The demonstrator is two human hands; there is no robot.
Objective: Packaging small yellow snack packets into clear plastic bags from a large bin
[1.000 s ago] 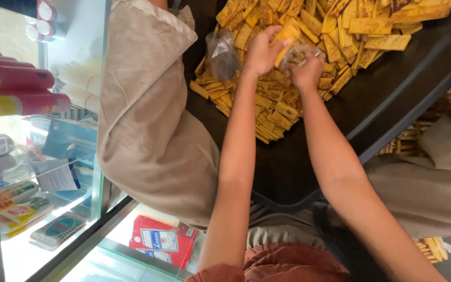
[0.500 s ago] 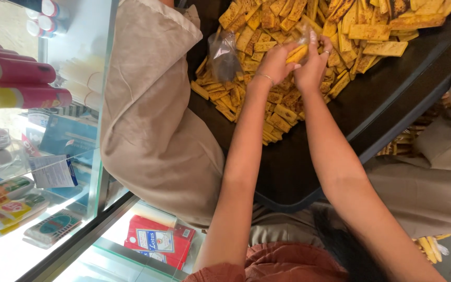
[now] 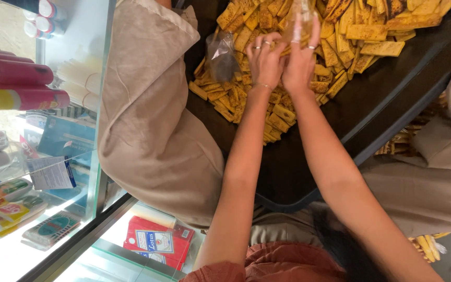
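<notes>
- left hand (image 3: 265,62), rings on its fingers, curls around yellow chips (image 3: 335,47) above the heap on the dark tray (image 3: 392,99).
- right hand (image 3: 301,57) grips a clear bag (image 3: 301,18) pressed against the left.
- another small clear bag (image 3: 221,55) lies just beside the left hand, on the chips.

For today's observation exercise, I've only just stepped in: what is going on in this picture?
A person reaches both arms out over a dark tray heaped with yellow fried strips. The left hand and right hand meet above the pile, fingers closed around a small clear bag with a few strips between them. Another crumpled clear bag lies on the heap beside the left hand. A glass display case with packaged goods stands to the side.
</notes>
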